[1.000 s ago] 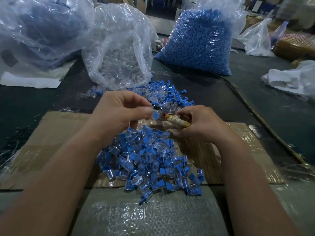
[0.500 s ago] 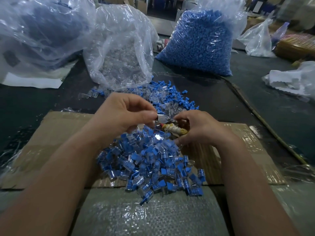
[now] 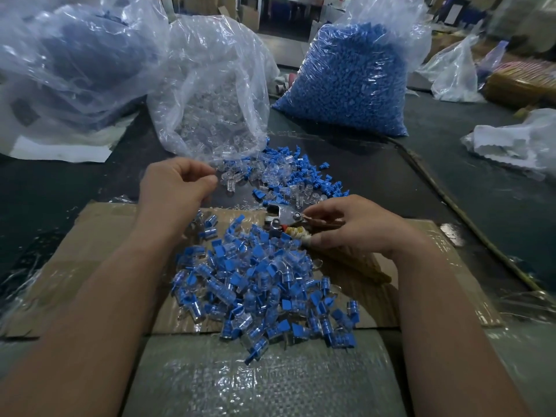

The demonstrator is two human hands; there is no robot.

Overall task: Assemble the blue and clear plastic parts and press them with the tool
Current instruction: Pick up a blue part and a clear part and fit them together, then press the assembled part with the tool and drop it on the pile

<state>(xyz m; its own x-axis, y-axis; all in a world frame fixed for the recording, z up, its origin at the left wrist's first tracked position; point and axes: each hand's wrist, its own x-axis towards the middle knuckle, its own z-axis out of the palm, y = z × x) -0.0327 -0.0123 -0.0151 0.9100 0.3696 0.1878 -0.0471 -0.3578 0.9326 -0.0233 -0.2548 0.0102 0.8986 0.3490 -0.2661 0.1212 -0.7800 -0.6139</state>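
1. Right hands position (image 3: 361, 228): fingers curled round the tape-wrapped handle of the metal pressing tool (image 3: 282, 216). The handle is largely hidden under the palm.
2. Left hand (image 3: 177, 185): fingers curled, thumb meeting forefinger. Whether it holds a part cannot be determined.
3. Assembled blue-and-clear pieces (image 3: 258, 284): heaped on cardboard (image 3: 90, 251) between the forearms.
4. Loose parts (image 3: 288, 176): scattered on the dark counter (image 3: 451, 182) at the mouth of the clear-parts bag (image 3: 210, 100). The blue-parts bag (image 3: 349, 79) stands beside it.

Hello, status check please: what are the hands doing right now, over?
Left hand curled beside the loose parts, grip unclear. Right hand holds the tool at the assembled pile's far edge. Nothing blocking.
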